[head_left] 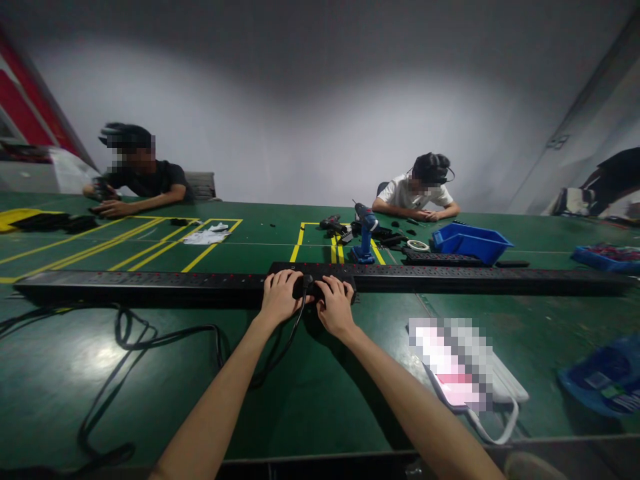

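A long black power strip (165, 283) with rows of sockets and small red marks lies across the green table, with a thicker section in the middle. My left hand (281, 293) is closed over that section, fingers curled across its top and thumb pointing inward. Just to the right, my right hand (335, 303) grips the same section with bent fingers. Between the two hands a black power cord (300, 313) runs to the front of the strip. My palms and fingers hide part of the section and where the cord meets it.
Beyond the strip stand a blue cordless drill (365, 233) and a blue bin (470, 243), near a tape roll (417, 245). Loops of cord (145, 343) lie at left. A phone (450, 373), a white strap (500, 430) and a blue plastic package (605, 377) lie at right. Two people sit opposite.
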`<state>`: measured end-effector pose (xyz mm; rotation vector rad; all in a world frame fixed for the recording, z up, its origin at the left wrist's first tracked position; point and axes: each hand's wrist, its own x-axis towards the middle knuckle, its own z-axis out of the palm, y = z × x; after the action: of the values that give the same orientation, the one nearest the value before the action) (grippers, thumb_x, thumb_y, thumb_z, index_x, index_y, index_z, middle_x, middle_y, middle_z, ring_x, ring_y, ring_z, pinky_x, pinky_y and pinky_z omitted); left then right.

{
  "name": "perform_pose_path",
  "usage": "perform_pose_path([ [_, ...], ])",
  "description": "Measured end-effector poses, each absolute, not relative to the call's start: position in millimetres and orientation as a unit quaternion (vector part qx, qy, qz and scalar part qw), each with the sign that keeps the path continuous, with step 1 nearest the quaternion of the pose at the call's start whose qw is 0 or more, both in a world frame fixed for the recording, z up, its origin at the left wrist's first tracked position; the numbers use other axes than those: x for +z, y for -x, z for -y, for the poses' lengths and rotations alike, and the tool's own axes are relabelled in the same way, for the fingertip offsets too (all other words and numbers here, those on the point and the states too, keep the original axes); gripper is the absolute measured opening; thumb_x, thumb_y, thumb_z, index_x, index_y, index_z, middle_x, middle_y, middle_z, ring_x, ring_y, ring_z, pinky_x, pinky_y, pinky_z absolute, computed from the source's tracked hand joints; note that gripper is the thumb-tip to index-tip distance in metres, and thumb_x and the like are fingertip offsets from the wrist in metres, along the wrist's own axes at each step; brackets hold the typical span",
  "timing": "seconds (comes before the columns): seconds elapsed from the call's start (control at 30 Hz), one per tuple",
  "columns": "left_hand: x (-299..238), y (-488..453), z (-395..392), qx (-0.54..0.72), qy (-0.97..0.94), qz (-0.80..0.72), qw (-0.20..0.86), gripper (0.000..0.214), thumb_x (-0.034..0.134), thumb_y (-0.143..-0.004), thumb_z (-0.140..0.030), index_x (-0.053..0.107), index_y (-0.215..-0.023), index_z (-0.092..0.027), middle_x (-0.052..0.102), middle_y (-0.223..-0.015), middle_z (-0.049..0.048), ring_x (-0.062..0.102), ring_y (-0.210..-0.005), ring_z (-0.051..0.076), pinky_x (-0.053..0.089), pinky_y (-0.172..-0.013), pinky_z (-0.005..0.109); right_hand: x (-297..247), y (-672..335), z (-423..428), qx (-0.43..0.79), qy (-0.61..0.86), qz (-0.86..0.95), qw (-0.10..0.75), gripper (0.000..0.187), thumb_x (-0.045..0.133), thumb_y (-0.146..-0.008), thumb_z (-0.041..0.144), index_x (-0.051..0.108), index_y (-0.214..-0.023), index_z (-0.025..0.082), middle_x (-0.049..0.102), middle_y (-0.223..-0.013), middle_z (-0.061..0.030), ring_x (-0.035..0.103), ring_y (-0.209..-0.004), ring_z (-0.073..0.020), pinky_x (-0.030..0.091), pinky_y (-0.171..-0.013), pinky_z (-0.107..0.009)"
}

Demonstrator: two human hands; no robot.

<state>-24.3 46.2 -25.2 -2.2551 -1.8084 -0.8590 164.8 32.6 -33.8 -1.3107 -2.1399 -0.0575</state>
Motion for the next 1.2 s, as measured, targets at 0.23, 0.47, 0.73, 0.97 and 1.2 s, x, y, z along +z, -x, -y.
perform_pose_path([
  [0.23, -25, 21, -49, -0.276, 0.74, 0.611, 0.058, 0.056, 0.068, -0.077, -0.055, 0.056, -0.126, -0.031, 0.057, -0.133, 0.0116, 0.046, -0.128, 0.034, 0.024, -0.113, 0.055, -29, -166, -31, 0.009, 0.493, 0.798, 0.346, 0.044, 0.053, -0.084, 0.015, 0.061, -0.126, 0.024, 0.054, -0.14, -0.0091, 0.038, -0.137, -0.0254, 0.019, -0.113, -0.047],
  [0.47, -19, 14, -56, -0.241, 0.735, 0.632, 0.051, 0.063, 0.072, -0.072, -0.056, 0.055, -0.126, -0.028, 0.056, -0.131, 0.015, 0.047, -0.124, 0.038, 0.027, -0.108, 0.062, -1, -168, -30, 0.149, 0.488, 0.741, 0.437, 0.023, 0.046, -0.093, 0.023, 0.069, -0.097, 0.023, 0.071, -0.099, -0.0041, 0.064, -0.093, -0.0183, 0.045, -0.085, -0.03],
  [0.73, -12, 10, -60, -0.213, 0.728, 0.65, 0.044, 0.046, 0.063, -0.079, -0.023, 0.056, -0.124, -0.029, 0.056, -0.128, 0.0142, 0.048, -0.122, 0.035, 0.03, -0.105, 0.061, -1, -149, -59, 0.458, 0.512, 0.652, 0.32, 0.053, 0.039, -0.096, 0.055, 0.067, -0.072, 0.017, 0.067, -0.062, -0.0036, 0.052, -0.042, -0.0106, 0.039, -0.043, -0.021],
  [0.97, -9, 8, -57, -0.198, 0.715, 0.671, 0.016, 0.041, 0.054, -0.085, -0.019, 0.057, -0.125, -0.028, 0.056, -0.13, 0.0104, 0.045, -0.126, 0.031, 0.026, -0.109, 0.056, -9, -130, -62, 0.546, 0.49, 0.583, 0.349, 0.043, 0.051, -0.093, 0.044, 0.056, -0.062, 0.016, 0.059, -0.051, -0.0006, 0.043, -0.034, -0.006, 0.03, -0.034, -0.017],
  [1.2, -6, 6, -57, -0.199, 0.712, 0.674, 0.0, 0.036, 0.047, -0.091, -0.021, 0.058, -0.124, -0.027, 0.057, -0.13, 0.0109, 0.044, -0.126, 0.029, 0.025, -0.11, 0.058, -10, -124, -57, 0.607, 0.454, 0.513, 0.402, 0.043, 0.058, -0.089, 0.043, 0.047, -0.056, 0.018, 0.044, -0.04, 0.0046, 0.037, -0.032, -0.0058, 0.024, -0.032, -0.017],
])
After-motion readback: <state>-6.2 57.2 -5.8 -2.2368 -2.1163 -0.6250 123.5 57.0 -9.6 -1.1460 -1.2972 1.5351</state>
